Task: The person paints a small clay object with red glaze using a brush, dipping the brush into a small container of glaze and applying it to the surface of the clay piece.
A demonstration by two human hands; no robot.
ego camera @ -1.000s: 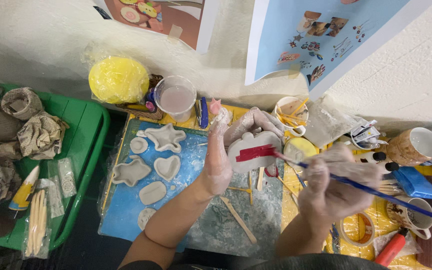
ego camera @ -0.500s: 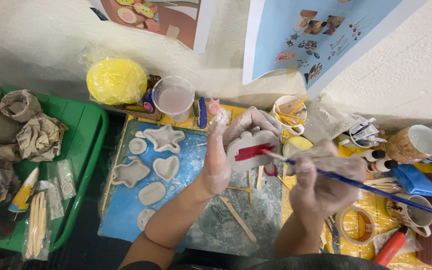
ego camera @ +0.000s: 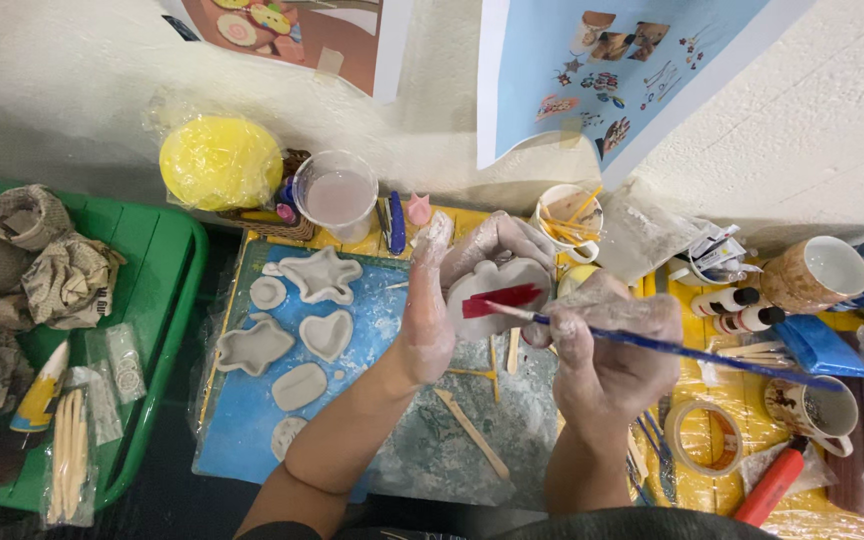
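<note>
The left hand [ego camera: 430,320], dusty with clay, cups a small pale clay dish [ego camera: 497,290] upright in its curled fingers, while the right hand [ego camera: 607,345] pinches a blue-handled brush [ego camera: 672,348] whose red-loaded bristles lie on the dish's inner face. This looks like painting in progress; the next stroke seems to want a light, steady drag and a slight turn of the dish. The dish is heart-like, unglazed, whitish, with one red streak. Left of the holding hand, more clay shapes [ego camera: 324,335] rest on a blue mat [ego camera: 242,440].
</note>
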